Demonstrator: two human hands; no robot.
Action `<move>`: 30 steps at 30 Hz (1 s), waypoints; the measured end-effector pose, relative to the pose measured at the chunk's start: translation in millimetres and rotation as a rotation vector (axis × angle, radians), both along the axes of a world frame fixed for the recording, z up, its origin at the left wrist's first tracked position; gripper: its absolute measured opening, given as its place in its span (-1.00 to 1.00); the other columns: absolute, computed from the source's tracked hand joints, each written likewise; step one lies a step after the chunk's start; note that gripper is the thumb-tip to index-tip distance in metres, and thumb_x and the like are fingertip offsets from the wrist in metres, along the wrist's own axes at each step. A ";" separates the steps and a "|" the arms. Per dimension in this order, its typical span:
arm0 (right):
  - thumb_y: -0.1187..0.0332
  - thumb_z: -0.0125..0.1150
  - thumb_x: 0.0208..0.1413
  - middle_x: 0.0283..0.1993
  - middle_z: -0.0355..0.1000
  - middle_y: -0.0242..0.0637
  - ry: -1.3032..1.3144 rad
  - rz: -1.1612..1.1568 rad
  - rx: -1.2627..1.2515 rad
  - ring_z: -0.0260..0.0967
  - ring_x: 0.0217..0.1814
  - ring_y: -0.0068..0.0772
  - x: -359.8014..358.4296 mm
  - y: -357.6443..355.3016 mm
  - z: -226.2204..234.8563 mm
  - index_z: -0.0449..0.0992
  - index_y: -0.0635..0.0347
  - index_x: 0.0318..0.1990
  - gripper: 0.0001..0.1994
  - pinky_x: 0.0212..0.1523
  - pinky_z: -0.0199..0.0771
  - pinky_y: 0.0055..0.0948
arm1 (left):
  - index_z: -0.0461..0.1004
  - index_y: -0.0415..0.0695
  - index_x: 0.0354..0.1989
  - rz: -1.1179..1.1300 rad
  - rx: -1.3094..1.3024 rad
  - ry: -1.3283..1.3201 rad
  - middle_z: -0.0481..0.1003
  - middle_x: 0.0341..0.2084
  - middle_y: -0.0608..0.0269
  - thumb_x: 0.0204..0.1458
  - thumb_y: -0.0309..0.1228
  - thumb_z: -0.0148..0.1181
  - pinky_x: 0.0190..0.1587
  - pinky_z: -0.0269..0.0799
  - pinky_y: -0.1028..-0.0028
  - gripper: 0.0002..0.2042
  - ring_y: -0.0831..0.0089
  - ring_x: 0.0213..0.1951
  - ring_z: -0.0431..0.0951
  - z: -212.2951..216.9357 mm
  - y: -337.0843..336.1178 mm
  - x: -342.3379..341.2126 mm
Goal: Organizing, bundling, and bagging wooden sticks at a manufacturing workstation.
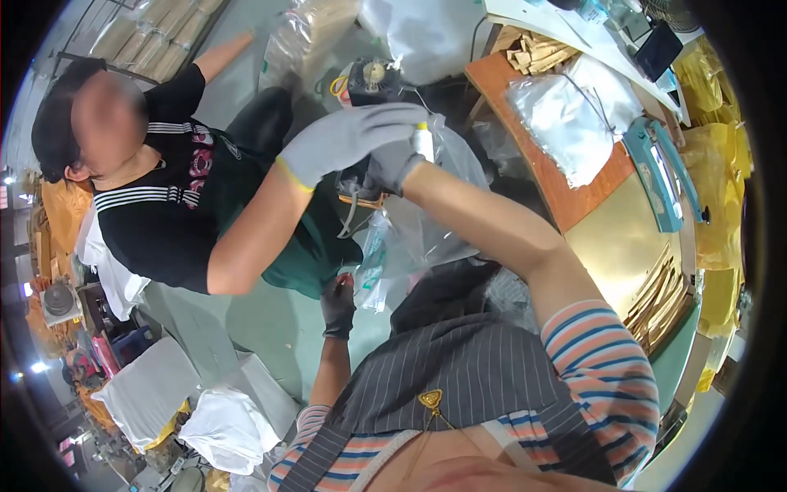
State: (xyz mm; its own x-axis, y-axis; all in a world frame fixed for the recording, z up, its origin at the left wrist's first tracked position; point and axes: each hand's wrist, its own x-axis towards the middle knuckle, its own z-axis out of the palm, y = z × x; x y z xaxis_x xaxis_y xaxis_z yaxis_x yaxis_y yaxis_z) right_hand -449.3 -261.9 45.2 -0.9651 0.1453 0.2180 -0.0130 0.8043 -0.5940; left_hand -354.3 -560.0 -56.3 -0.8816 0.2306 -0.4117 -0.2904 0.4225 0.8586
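My right hand (394,166), in a dark grey glove, reaches forward onto a black machine (351,182) with a cord. A white cylinder with a yellow top (422,142) stands beside it. A co-worker's light grey glove with a yellow cuff (340,139) crosses over my hand and hides its fingers. Lower down, my left hand (338,307), in a dark glove, has its fingers curled together near the edge of a clear plastic bag with teal print (373,256). What is between those fingers, if anything, is hidden. More clear plastic (438,221) lies under my right forearm.
The co-worker (156,164) stands at the left, the other arm stretched away. On the right, a wooden table (525,123) holds plastic bags (574,115), a teal sealer (656,172) and thin wooden strips (660,303). A round black vented device (374,78) sits ahead. White sacks (229,426) lie lower left.
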 end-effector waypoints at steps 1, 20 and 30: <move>0.44 0.28 -0.38 -0.31 0.45 -0.08 -0.002 -0.002 -0.003 0.40 -0.24 -0.10 -6.3 0.5 -5.1 0.53 0.20 -0.28 -0.66 -0.23 0.38 -0.28 | 0.51 -0.24 -0.30 -0.002 -0.003 -0.002 0.36 -0.67 0.40 0.05 -0.38 0.07 -0.69 0.15 0.59 -0.82 0.67 -0.71 0.24 1.6 0.7 -2.3; 0.36 0.09 -0.05 -0.15 0.43 -0.27 0.100 -0.261 -0.124 0.36 -0.05 -0.26 -78.9 14.8 -89.6 0.49 0.04 -0.19 -0.77 -0.07 0.33 -0.36 | 0.50 -0.24 -0.26 -0.041 -0.167 -0.146 0.37 -0.70 0.40 0.06 -0.32 0.11 -0.68 0.13 0.61 -0.78 0.69 -0.73 0.26 4.5 57.9 -20.4; 0.31 0.10 -0.04 0.05 0.35 -0.19 -0.222 -0.313 0.034 0.24 0.15 -0.21 -114.8 -21.0 -138.7 0.42 0.10 -0.01 -0.63 0.15 0.13 -0.25 | 0.49 -0.25 -0.24 0.002 -0.226 -0.239 0.39 -0.67 0.37 0.05 -0.33 0.10 -0.68 0.13 0.60 -0.77 0.68 -0.74 0.23 3.9 49.1 -19.0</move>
State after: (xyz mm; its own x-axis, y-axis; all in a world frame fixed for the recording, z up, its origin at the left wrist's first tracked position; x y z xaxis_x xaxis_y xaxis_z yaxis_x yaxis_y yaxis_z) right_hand -564.1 -282.9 -93.5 -0.8992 0.4371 0.0189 0.3624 0.7684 -0.5275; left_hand -373.3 -510.9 -52.4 -0.7545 0.1078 -0.6473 -0.4733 0.5939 0.6506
